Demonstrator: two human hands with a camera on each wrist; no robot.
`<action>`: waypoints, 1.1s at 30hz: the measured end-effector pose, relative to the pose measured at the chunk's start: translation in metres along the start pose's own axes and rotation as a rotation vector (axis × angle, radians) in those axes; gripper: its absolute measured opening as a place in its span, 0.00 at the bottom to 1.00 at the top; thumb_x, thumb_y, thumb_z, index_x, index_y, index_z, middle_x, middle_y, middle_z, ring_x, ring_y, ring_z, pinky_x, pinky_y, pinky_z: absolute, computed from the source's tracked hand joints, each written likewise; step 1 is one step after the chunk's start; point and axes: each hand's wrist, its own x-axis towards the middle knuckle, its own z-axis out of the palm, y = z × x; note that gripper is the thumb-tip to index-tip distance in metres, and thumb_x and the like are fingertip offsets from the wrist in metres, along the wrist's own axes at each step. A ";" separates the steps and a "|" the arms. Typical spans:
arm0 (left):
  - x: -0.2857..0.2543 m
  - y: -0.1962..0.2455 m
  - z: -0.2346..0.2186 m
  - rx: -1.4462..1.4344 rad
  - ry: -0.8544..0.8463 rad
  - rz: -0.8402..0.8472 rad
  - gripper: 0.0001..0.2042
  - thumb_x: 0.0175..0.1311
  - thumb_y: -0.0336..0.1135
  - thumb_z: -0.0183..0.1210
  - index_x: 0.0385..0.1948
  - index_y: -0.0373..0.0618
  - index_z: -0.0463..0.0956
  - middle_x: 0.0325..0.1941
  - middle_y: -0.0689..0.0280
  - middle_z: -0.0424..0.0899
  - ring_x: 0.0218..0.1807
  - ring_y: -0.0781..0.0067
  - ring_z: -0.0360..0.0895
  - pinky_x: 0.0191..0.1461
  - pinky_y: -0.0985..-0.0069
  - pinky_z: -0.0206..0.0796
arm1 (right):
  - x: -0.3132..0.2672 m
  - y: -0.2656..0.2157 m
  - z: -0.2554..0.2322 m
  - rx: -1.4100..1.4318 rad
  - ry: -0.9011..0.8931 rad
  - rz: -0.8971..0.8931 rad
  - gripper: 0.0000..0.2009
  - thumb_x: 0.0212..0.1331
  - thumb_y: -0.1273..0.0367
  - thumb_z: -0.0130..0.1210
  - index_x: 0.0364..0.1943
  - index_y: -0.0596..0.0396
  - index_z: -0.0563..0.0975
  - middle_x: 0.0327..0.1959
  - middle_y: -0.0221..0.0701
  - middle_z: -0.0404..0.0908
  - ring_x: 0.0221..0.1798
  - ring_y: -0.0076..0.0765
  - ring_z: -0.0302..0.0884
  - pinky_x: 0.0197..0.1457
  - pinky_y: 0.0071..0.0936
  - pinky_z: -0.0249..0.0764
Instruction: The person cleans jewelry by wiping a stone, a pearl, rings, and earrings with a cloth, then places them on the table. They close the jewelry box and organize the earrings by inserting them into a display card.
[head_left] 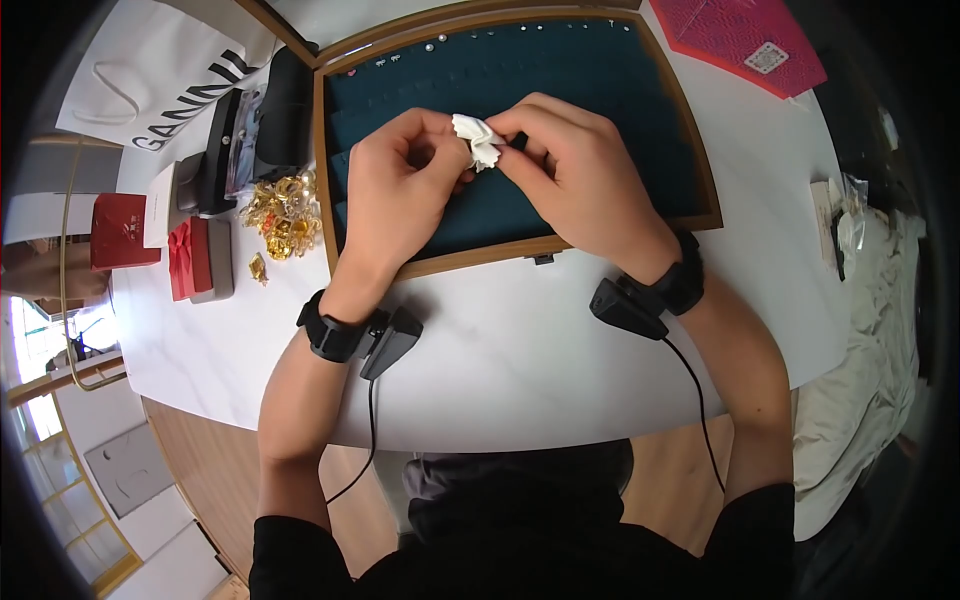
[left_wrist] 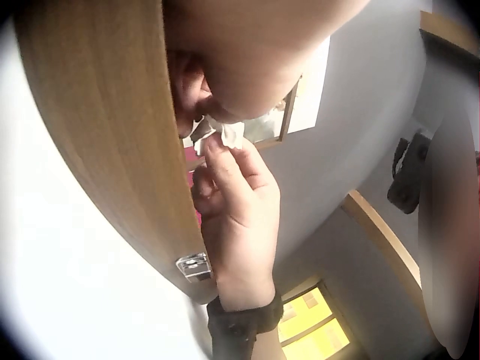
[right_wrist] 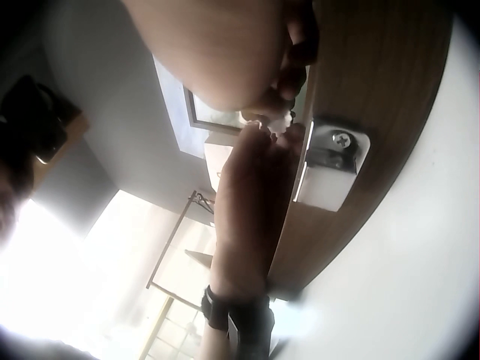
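Broadly, a white bench point(head_left: 480, 400) is filling mid-frame, wooden floor point(head_left: 205, 450) showing lower left.
Gold jewellery point(head_left: 283, 218) is lying left of a wooden case point(head_left: 460, 260); above it, upper centre, the left hand point(head_left: 397, 190) and right hand point(head_left: 590, 185) are pinching a white cloth point(head_left: 478, 138), each grip nearly closed, hiding some dark lining point(head_left: 440, 80). The right wrist view is revealing a latch screw point(right_wrist: 341, 141).

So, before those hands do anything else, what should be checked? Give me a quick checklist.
1. White cloth gripped by left hand and right hand: ok, both pinch it.
2. Anything inside the cloth: cannot tell, folds hide it.
3. Wooden case open: ok, dark green lining exposed.
4. Small jewelry pieces clear of the hands: ok, along the far edge.
5. Gold jewelry laid out neatly: not ok, heaped beside the case.
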 end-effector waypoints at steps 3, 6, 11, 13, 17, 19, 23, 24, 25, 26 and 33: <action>0.002 0.010 -0.015 0.323 0.050 0.101 0.08 0.65 0.32 0.62 0.35 0.35 0.82 0.24 0.61 0.85 0.26 0.78 0.82 0.33 0.76 0.73 | 0.001 -0.007 -0.002 -0.003 0.012 0.091 0.05 0.60 0.75 0.60 0.39 0.59 0.81 0.32 0.34 0.81 0.30 0.41 0.80 0.33 0.32 0.75; 0.008 0.046 -0.070 0.787 -0.058 0.036 0.07 0.62 0.31 0.59 0.36 0.39 0.83 0.28 0.54 0.86 0.31 0.55 0.85 0.37 0.67 0.74 | -0.001 -0.005 -0.003 -0.010 -0.006 0.080 0.05 0.60 0.74 0.61 0.38 0.59 0.81 0.31 0.34 0.80 0.29 0.40 0.80 0.33 0.32 0.75; 0.014 0.050 -0.145 1.060 -0.040 -0.308 0.11 0.59 0.35 0.59 0.33 0.36 0.85 0.24 0.56 0.86 0.27 0.66 0.85 0.36 0.69 0.75 | -0.003 0.002 0.000 -0.012 -0.033 0.028 0.06 0.63 0.77 0.60 0.43 0.61 0.81 0.31 0.28 0.77 0.21 0.20 0.69 0.25 0.21 0.62; 0.018 0.043 -0.154 1.110 -0.062 -0.350 0.11 0.60 0.34 0.59 0.30 0.34 0.83 0.22 0.59 0.84 0.26 0.71 0.84 0.34 0.72 0.73 | -0.002 0.003 0.000 -0.010 -0.046 0.022 0.06 0.63 0.77 0.60 0.43 0.61 0.81 0.30 0.28 0.77 0.21 0.20 0.69 0.25 0.21 0.62; 0.020 0.035 -0.152 1.276 -0.038 -0.416 0.12 0.62 0.35 0.61 0.28 0.33 0.82 0.21 0.59 0.85 0.27 0.70 0.85 0.34 0.73 0.73 | -0.003 0.003 0.002 0.010 -0.060 0.024 0.05 0.63 0.77 0.60 0.42 0.61 0.81 0.30 0.29 0.77 0.21 0.21 0.69 0.25 0.21 0.63; 0.020 0.030 -0.150 1.351 0.053 -0.255 0.11 0.63 0.36 0.61 0.31 0.35 0.83 0.24 0.58 0.86 0.29 0.67 0.86 0.36 0.72 0.74 | -0.002 0.003 0.001 0.008 -0.054 0.011 0.05 0.63 0.77 0.60 0.41 0.61 0.80 0.30 0.29 0.77 0.21 0.21 0.70 0.25 0.22 0.63; 0.024 0.029 -0.119 1.147 0.171 0.187 0.09 0.63 0.35 0.62 0.38 0.41 0.85 0.34 0.53 0.88 0.38 0.50 0.86 0.42 0.63 0.76 | 0.000 0.001 0.001 0.001 -0.070 0.080 0.05 0.62 0.73 0.60 0.38 0.60 0.80 0.32 0.33 0.80 0.29 0.37 0.77 0.33 0.31 0.72; 0.027 0.025 -0.110 1.036 0.115 0.267 0.08 0.65 0.33 0.61 0.41 0.43 0.84 0.36 0.53 0.87 0.39 0.50 0.85 0.43 0.63 0.75 | 0.000 0.001 0.001 -0.007 -0.067 0.103 0.05 0.61 0.70 0.60 0.36 0.58 0.81 0.34 0.36 0.83 0.34 0.48 0.82 0.38 0.39 0.78; 0.034 0.018 -0.103 1.027 0.110 0.315 0.08 0.65 0.31 0.60 0.42 0.44 0.84 0.39 0.55 0.86 0.40 0.51 0.85 0.44 0.64 0.75 | -0.001 0.001 0.001 -0.012 -0.039 0.111 0.05 0.61 0.70 0.60 0.36 0.58 0.81 0.34 0.36 0.83 0.34 0.48 0.82 0.38 0.39 0.78; 0.041 0.013 -0.098 1.066 0.082 0.364 0.08 0.65 0.31 0.60 0.43 0.44 0.84 0.39 0.56 0.86 0.40 0.52 0.84 0.44 0.64 0.74 | -0.002 0.002 0.002 -0.017 -0.044 0.110 0.05 0.61 0.70 0.60 0.36 0.58 0.81 0.34 0.36 0.83 0.36 0.49 0.82 0.40 0.41 0.78; 0.084 0.012 -0.089 1.283 -0.004 0.381 0.08 0.64 0.33 0.60 0.40 0.44 0.85 0.38 0.57 0.85 0.40 0.49 0.83 0.44 0.61 0.75 | -0.001 0.002 0.000 -0.023 -0.091 0.146 0.06 0.63 0.70 0.58 0.38 0.58 0.82 0.38 0.39 0.84 0.39 0.52 0.83 0.44 0.44 0.79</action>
